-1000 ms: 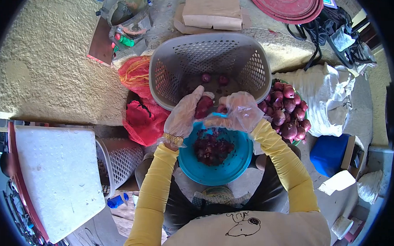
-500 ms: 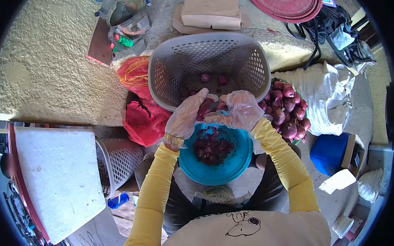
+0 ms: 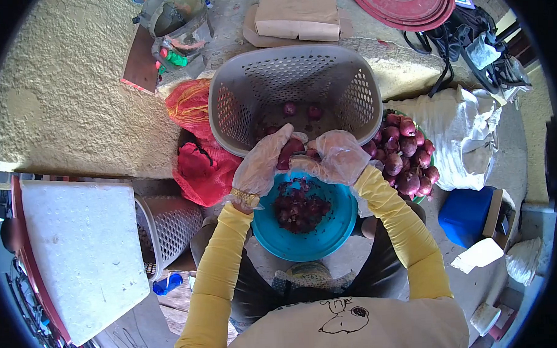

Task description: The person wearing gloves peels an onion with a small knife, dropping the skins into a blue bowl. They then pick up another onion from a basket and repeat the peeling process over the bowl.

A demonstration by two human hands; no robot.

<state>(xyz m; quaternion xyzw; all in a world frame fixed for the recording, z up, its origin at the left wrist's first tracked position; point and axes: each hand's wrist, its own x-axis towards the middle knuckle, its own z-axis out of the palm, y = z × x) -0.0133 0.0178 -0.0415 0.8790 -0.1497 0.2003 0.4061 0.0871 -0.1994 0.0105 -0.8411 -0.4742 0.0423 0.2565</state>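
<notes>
My left hand, in a clear plastic glove, is wrapped round a red onion above the front rim of the grey basket. Closed in the same kind of glove, my right hand meets the onion's right side. Its fingers grip what looks like a small knife, mostly hidden, with only a thin dark edge showing by the onion. Below both hands, a turquoise basin holds a heap of dark red onion skins. Inside the grey perforated basket, several red onions lie on the bottom.
To the right, a green-rimmed container holds a pile of red onions beside a white sack. Red net bags lie left of the basket. A white foam lid and a second basket stand further left.
The onion has turned slightly in my left hand, showing more of its red side. My right hand has shifted a little, and the blue-green bit seen at its fingers is now hidden.
</notes>
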